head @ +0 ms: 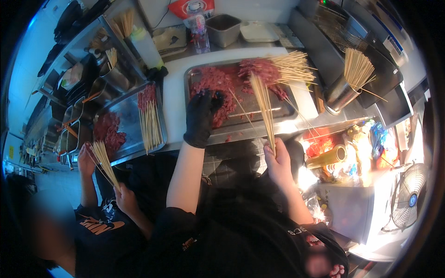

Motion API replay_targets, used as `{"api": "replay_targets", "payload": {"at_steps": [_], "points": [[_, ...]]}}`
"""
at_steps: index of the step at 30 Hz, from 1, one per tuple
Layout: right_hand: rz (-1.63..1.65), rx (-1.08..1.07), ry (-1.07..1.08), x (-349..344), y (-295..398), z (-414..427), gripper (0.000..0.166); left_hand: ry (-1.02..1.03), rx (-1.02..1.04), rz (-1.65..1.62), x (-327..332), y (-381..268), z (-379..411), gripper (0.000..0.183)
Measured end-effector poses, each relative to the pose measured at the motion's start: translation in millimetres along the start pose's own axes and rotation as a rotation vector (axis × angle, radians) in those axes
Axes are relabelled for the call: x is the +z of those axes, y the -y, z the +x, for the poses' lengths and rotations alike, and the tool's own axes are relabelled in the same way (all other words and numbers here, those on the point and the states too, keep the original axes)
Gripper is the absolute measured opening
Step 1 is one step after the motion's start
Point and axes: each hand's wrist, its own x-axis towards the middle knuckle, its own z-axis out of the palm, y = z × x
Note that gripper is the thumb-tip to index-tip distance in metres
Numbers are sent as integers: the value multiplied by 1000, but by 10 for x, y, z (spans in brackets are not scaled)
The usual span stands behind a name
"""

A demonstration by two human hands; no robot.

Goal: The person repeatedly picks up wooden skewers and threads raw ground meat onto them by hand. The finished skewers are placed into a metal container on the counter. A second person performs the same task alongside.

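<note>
My left hand (199,118), in a black glove, reaches into the pile of raw minced or chopped meat (219,80) at the left of a metal tray (262,113). Its fingers are partly lost against the meat, so their grip is unclear. Bare, my right hand (279,161) grips the lower ends of a bundle of bamboo skewers (263,111), which points up over the tray's front edge. Behind their tips lies a heap of meat-loaded skewers (259,71), sticks toward the right. A single skewer (243,107) slants out of the meat pile.
On the left, a co-worker's hands (127,199) hold another skewer bundle (104,161) beside a second tray (130,139) with meat and loaded skewers. A metal cup of skewers (344,90) stands right. Behind are a clear bottle (200,33) and a steel container (224,31).
</note>
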Motion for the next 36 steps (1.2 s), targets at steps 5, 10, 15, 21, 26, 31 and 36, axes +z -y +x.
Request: {"api": "replay_targets", "payload": {"at_steps": [5,10,15,21,26,31,36], "points": [[-18,-127,34,73,-27,-8,19,-15,-102,-360,6,-32,-21,19],[-102,-134,69,118,56,-11,22,-29,-106,-286,3,-51,-15,19],[-103,-146,21,173,49,2,21,-20,-85,-232,62,-97,-39,14],[-116,-126,35,156,58,14,19,-12,-107,-255,47,-93,-50,17],[-124,-103,67,111,35,45,17,17,-151,-239,46,-139,-78,20],[-112,-90,59,95,85,56,17,5,-170,-261,57,-114,-55,23],[-64,-110,20,126,-71,106,16,51,-225,-204,6,-81,-25,25]]}}
